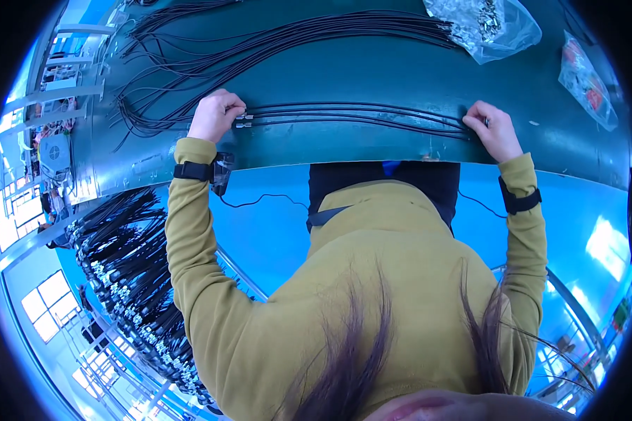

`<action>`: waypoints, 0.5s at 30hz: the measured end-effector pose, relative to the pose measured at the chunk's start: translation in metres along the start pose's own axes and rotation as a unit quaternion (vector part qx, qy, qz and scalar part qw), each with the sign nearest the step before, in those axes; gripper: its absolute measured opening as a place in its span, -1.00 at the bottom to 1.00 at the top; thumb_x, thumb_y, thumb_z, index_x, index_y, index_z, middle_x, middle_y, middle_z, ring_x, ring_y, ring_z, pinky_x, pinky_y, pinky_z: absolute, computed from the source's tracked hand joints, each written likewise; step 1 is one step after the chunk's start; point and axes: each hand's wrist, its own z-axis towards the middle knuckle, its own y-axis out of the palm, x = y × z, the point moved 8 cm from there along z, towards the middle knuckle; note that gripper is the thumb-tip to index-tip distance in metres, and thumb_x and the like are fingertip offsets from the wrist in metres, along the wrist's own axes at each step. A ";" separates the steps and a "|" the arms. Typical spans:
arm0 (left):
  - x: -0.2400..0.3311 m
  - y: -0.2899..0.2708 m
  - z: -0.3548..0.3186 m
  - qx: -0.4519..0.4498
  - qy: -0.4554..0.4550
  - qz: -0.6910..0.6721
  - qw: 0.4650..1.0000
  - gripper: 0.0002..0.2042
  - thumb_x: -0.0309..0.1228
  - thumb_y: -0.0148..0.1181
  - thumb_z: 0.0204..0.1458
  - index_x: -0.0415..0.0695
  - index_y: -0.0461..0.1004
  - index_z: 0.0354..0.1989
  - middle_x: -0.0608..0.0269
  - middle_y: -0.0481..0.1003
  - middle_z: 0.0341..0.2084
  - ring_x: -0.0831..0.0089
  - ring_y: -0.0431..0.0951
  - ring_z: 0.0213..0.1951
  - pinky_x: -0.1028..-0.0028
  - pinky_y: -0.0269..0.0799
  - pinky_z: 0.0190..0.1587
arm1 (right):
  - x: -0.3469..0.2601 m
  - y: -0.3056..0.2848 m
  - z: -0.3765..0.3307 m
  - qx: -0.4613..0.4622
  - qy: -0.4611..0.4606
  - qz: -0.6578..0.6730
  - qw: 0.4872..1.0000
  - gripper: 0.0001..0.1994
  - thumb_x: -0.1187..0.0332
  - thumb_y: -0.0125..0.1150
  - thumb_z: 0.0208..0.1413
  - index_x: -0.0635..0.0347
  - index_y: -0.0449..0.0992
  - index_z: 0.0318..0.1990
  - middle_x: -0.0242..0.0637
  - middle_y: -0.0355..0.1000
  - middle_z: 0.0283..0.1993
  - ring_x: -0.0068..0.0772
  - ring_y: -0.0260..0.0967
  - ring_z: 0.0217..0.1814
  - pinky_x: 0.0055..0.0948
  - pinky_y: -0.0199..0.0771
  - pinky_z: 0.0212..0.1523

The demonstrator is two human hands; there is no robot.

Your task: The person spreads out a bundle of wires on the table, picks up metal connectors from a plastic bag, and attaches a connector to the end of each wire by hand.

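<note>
Several thin black cables (358, 111) lie side by side across the near part of the green table, running between my two hands. Small silver metal terminals (244, 125) show at their left ends. There my left hand (215, 116) is closed, thumb and fingers pinched at one terminal end. At the other end of the row, my right hand (495, 131) pinches with thumb and forefinger at the cables' right tips. My fingers partly hide exactly what each pinch holds.
A long bundle of black cables (316, 31) crosses the green table (372, 74) farther back. Beside it sits a clear bag of metal parts (486, 28); another bag with red pieces (588, 84) lies far right. Many cables hang on a rack (130, 281) at lower left.
</note>
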 end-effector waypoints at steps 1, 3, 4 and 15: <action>0.005 0.001 -0.001 -0.012 0.017 0.002 1.000 -0.89 -0.48 0.22 -0.05 -0.19 0.57 -0.34 0.19 0.51 -0.45 0.35 0.50 -0.44 0.45 0.40 -0.36 | 0.000 -0.002 -0.003 -0.001 -0.002 0.000 1.000 -0.86 0.39 0.20 0.05 0.28 0.43 -0.39 -0.30 0.37 -0.49 -0.47 0.27 -0.45 -0.49 0.29 -0.37; 0.002 -0.002 -0.001 -0.030 -0.020 -0.029 0.999 -0.87 -0.49 0.20 -0.03 -0.20 0.56 -0.30 0.19 0.52 -0.44 0.39 0.50 -0.43 0.45 0.40 -0.35 | 0.005 0.003 -0.009 -0.073 0.026 0.019 0.997 -0.86 0.39 0.19 0.06 0.28 0.43 -0.39 -0.31 0.36 -0.50 -0.51 0.27 -0.46 -0.50 0.29 -0.39; -0.001 -0.002 0.000 -0.048 -0.056 -0.061 0.995 -0.85 -0.50 0.18 -0.01 -0.21 0.55 -0.26 0.19 0.52 -0.43 0.42 0.50 -0.43 0.46 0.41 -0.35 | 0.007 0.008 -0.010 -0.109 0.040 0.029 0.993 -0.86 0.39 0.19 0.06 0.29 0.43 -0.39 -0.31 0.36 -0.51 -0.52 0.26 -0.47 -0.50 0.29 -0.39; -0.031 0.008 -0.001 -0.014 -0.153 -0.181 0.971 -0.80 -0.52 0.07 0.11 -0.25 0.49 -0.10 0.25 0.52 -0.37 0.56 0.50 -0.37 0.56 0.48 -0.32 | 0.009 0.000 -0.007 -0.027 0.044 0.020 0.998 -0.84 0.37 0.17 0.10 0.29 0.41 -0.38 -0.34 0.33 -0.52 -0.56 0.25 -0.50 -0.52 0.28 -0.45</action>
